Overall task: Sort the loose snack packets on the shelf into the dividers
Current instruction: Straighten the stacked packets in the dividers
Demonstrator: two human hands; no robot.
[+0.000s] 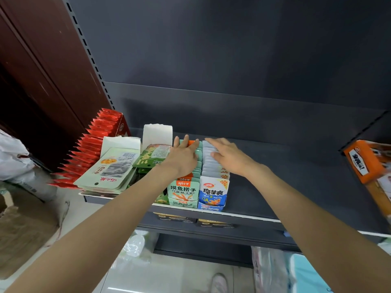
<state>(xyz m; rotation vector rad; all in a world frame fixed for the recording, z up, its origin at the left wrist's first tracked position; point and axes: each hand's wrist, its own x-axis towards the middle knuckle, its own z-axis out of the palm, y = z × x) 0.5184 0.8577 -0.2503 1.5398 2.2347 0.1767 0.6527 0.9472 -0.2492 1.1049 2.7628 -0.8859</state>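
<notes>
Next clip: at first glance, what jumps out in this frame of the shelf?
Two bare arms reach in from below: the left hand lies flat on the green-and-orange packet row, the right hand on the blue-and-white packet row beside it, mid-shelf. Far left, a long file of red packets runs back in a box, next to a stack of pale green packets lying flat. An orange box sits at the right edge.

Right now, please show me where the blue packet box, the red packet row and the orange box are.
blue packet box [213, 194]: head view, on its printed front panel.
red packet row [88, 149]: head view, on the middle of the row.
orange box [362, 162]: head view, on its labelled side.
</notes>
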